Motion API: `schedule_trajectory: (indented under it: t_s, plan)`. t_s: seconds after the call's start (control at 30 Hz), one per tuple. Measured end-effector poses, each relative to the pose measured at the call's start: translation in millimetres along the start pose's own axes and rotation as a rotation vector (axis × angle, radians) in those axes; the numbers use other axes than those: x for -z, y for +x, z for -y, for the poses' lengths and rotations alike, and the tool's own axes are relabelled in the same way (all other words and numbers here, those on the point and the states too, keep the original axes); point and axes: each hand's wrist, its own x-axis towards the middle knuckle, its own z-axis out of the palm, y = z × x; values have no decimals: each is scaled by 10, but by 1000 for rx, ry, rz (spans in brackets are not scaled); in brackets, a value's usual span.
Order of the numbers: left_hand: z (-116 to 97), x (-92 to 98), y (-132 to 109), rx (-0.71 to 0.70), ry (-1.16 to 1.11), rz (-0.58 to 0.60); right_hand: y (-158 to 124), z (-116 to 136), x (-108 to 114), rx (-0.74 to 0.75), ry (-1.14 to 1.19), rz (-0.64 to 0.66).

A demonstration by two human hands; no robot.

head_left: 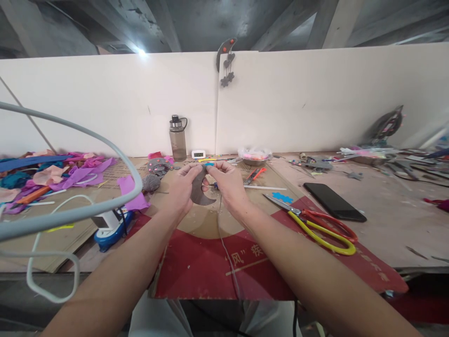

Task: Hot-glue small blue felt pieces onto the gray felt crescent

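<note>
My left hand [185, 186] is closed on a grey felt crescent moon [200, 191], whose lower tip curves to the right. A small blue felt piece [209, 164] shows at the top of the crescent, between the fingertips of both hands. The fingers of my right hand [226, 181] are pinched there too, at the crescent's upper end; just what they grip is partly hidden. A grey thread [227, 252] hangs below my right hand across the red board [196, 267]. To the right lie a blue felt flower [282, 197] and large scissors [312, 222] with red and yellow handles.
A black phone [335, 201] lies at right. Bottle [178, 140], small digital clock [198, 154] and bowl [255, 159] stand along the white wall. Felt scraps [70, 173] fill the left; a grey cable [115, 154] loops over a blue power strip [110, 234]. A finished-looking moon ornament [224, 54] hangs above.
</note>
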Motion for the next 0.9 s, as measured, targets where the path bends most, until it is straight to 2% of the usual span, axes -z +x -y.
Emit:
schedule_trajectory:
  t_s: [0.23,0.47,0.73,0.9]
  plan:
    - [-6,35,33,41,47,76,9,0,49,44,-106,-28]
    - [35,31,46,-23,30,9,-61,51,-9,64,-146,7]
    - [27,73,83,2,46,-50,-51,-46,72,135,-124,117]
    - [16,83,85,9,36,-52,-60,-34,92,71,-128,107]
